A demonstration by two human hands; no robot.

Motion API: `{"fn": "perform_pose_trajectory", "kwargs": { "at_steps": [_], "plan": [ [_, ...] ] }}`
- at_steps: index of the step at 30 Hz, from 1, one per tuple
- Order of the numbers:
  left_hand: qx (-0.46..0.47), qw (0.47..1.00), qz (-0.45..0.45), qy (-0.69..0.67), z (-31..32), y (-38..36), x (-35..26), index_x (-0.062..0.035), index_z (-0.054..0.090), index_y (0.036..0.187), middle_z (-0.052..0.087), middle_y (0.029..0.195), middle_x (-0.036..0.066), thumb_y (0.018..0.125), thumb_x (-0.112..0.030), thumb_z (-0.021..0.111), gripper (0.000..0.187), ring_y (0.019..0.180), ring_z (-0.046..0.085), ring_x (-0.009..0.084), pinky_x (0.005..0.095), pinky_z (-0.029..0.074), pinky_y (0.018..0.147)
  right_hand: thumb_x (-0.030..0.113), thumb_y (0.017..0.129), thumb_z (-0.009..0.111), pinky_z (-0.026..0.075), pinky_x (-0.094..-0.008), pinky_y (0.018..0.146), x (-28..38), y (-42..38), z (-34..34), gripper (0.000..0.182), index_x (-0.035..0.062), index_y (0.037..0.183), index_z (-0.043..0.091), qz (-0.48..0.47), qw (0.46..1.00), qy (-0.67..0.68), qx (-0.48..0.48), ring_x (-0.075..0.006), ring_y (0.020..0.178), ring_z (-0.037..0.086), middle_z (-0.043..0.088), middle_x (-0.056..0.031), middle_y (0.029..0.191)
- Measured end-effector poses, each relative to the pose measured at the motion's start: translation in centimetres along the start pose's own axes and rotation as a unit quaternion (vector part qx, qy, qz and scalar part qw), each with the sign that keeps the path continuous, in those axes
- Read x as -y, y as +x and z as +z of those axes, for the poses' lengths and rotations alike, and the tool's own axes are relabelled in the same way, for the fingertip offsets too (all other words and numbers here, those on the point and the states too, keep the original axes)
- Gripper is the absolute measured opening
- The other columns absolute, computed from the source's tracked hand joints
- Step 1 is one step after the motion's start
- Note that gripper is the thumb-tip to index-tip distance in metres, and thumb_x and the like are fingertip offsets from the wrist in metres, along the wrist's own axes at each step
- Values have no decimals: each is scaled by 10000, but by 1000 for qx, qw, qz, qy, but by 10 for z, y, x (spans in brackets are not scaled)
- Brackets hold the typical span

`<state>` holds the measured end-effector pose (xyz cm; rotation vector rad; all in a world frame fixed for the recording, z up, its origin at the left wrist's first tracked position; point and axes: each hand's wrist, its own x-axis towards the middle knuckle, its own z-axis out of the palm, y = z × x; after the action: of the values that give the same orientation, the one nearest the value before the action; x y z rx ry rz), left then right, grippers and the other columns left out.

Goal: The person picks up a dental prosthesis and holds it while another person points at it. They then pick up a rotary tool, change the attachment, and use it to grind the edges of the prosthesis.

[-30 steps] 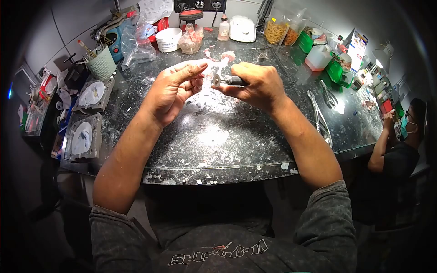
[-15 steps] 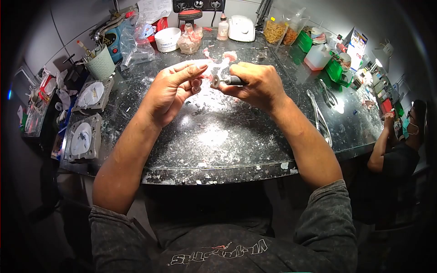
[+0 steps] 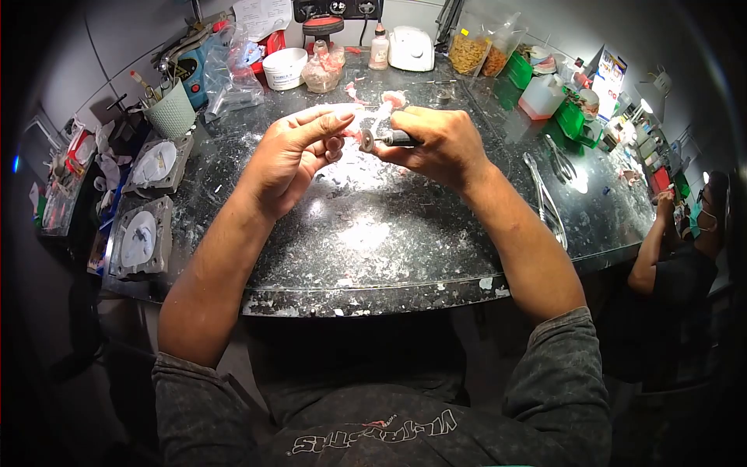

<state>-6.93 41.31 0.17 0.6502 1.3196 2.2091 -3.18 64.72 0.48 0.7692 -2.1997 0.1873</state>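
My right hand (image 3: pixel 442 144) is wrapped round a dark rotary handpiece (image 3: pixel 399 138), whose thin shank points left. On its tip sits a small round disc (image 3: pixel 367 141), right beside my left fingertips. My left hand (image 3: pixel 299 152) is closed in a pinch on a small pink piece (image 3: pixel 350 134). Glare and the fingers hide most of that piece, and its exact kind does not show. Pale dust and shavings (image 3: pixel 358 173) lie on the dark worktop (image 3: pixel 311 257) below both hands. Just beyond the fingers are pink scraps (image 3: pixel 394 99).
Two metal flasks with white plaster (image 3: pixel 140 237) stand at the left. At the back are a white tub (image 3: pixel 285 68), a dropper bottle (image 3: pixel 379 48) and a white box (image 3: pixel 411 48). Pliers (image 3: pixel 545 198) lie on the right, near green trays (image 3: pixel 572 124). A masked person (image 3: pixel 677 249) sits far right.
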Motion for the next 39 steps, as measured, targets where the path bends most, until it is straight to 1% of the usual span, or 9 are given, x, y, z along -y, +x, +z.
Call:
{"fn": "perform_pose_trajectory", "kwargs": {
  "at_steps": [18, 22, 26, 29, 30, 32, 34, 37, 39],
  "plan": [
    [-15, 1000, 14, 8, -2, 2, -4, -3, 666, 1172, 698, 965, 30, 938, -155, 655, 280, 792, 582, 58, 208, 462, 781, 463, 835, 716, 544, -362, 519, -1, 0, -4, 372, 128, 778, 564, -15, 998, -29, 55, -232, 625, 673, 640, -46, 705],
    [-97, 987, 86, 90, -10, 6, -7, -53, 641, 1233, 697, 1031, 7, 937, -218, 642, 339, 876, 627, 92, 264, 412, 884, 361, 843, 711, 559, -359, 579, -13, -4, -6, 289, 110, 817, 571, 81, 992, 0, 94, -243, 688, 689, 655, -64, 750],
    [-200, 920, 181, 283, -33, 15, -18, -75, 728, 1124, 690, 1058, 14, 918, -220, 666, 259, 883, 616, 79, 240, 390, 869, 364, 864, 685, 565, -403, 667, -28, -6, -9, 270, 104, 888, 617, 110, 990, -26, 80, -284, 734, 697, 695, -83, 805],
    [-271, 776, 164, 545, -71, 21, -19, -101, 702, 1190, 670, 1088, 73, 873, -216, 701, 337, 967, 614, 172, 319, 414, 966, 356, 881, 682, 538, -372, 630, -30, -8, -7, 258, 113, 967, 680, 137, 989, 39, 50, -295, 706, 679, 688, -113, 787],
    [-271, 775, 165, 547, -76, 21, -14, -101, 702, 1190, 670, 1088, 73, 873, -216, 701, 337, 967, 614, 172, 319, 414, 966, 384, 877, 678, 549, -394, 671, -27, -8, -6, 276, 162, 1041, 678, 149, 980, 74, 108, -304, 752, 690, 705, -112, 826],
    [-239, 632, 176, 716, -82, 22, 0, -226, 698, 1218, 616, 1223, 107, 817, -211, 736, 403, 1172, 530, 269, 381, 386, 1043, 451, 878, 657, 557, -419, 748, -23, -9, 2, 368, 251, 1186, 669, 157, 961, 125, 192, -324, 843, 696, 723, -117, 915],
    [-200, 651, 151, 717, -79, 27, 7, -303, 688, 1224, 544, 1346, 101, 773, -213, 761, 467, 1301, 406, 327, 447, 325, 1107, 473, 876, 649, 551, -428, 790, -18, -11, 12, 382, 253, 1186, 677, 135, 961, 108, 216, -332, 892, 685, 721, -120, 969],
    [-146, 622, 150, 754, -68, 33, 15, -230, 729, 1126, 541, 1361, 60, 772, -212, 756, 355, 1316, 382, 314, 521, 237, 1125, 474, 870, 648, 543, -435, 818, -16, -11, 17, 385, 244, 1176, 688, 130, 961, 42, 241, -336, 926, 675, 716, -123, 991],
    [-133, 610, 163, 764, -71, 35, 14, -188, 721, 1092, 538, 1364, 64, 783, -209, 755, 312, 1317, 384, 301, 483, 301, 1087, 470, 869, 647, 541, -439, 819, -25, -13, 15, 382, 232, 1164, 693, 143, 962, 35, 229, -340, 926, 674, 715, -126, 983]
  ]
}}
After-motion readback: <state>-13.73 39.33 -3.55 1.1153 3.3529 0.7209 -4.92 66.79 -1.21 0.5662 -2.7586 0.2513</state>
